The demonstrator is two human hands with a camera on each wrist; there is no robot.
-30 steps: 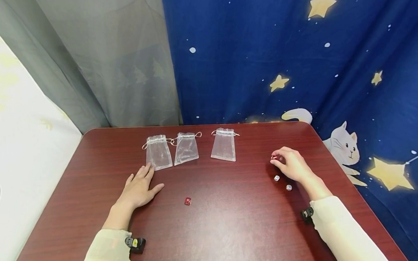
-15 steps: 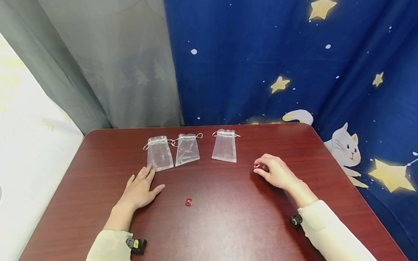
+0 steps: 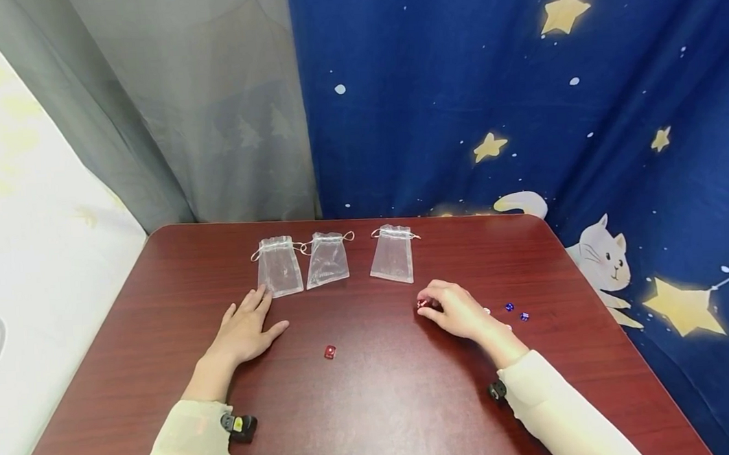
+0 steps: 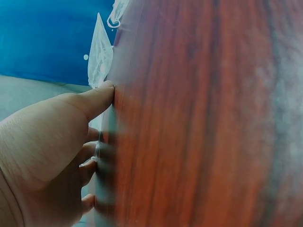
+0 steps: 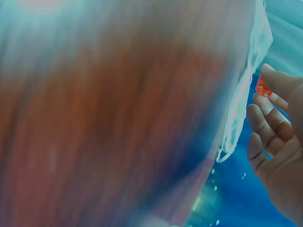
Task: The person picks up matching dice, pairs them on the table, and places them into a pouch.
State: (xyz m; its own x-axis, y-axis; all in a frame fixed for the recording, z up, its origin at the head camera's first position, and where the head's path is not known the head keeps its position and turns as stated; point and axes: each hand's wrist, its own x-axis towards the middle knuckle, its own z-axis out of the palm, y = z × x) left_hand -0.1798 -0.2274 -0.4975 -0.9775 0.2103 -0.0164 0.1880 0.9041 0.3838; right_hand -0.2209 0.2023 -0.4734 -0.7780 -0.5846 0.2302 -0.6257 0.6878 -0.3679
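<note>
My right hand point(image 3: 458, 312) pinches a red die point(image 5: 263, 87) between thumb and fingers, over the table right of centre. Another red die point(image 3: 330, 352) lies on the tabletop between the two hands. Fingers spread, my left hand point(image 3: 245, 335) rests on the table, its fingertips at the lower edge of a sheer white drawstring bag point(image 3: 280, 267). Beside that bag lies a second drawstring bag point(image 3: 327, 262), and farther right a third drawstring bag point(image 3: 393, 257). All three lie flat, with their drawn tops toward the far edge.
Right of my right forearm are a blue die point(image 3: 509, 307) and a second blue die point(image 3: 524, 317). A white die point(image 3: 487, 311) and another white die point(image 3: 508, 327) are mostly hidden by the arm. Curtains hang behind the brown table point(image 3: 374, 419).
My right hand has moved left and nearer with the red die, toward the middle of the table. Two blue dice have come into sight behind the forearm. My left hand has stayed put.
</note>
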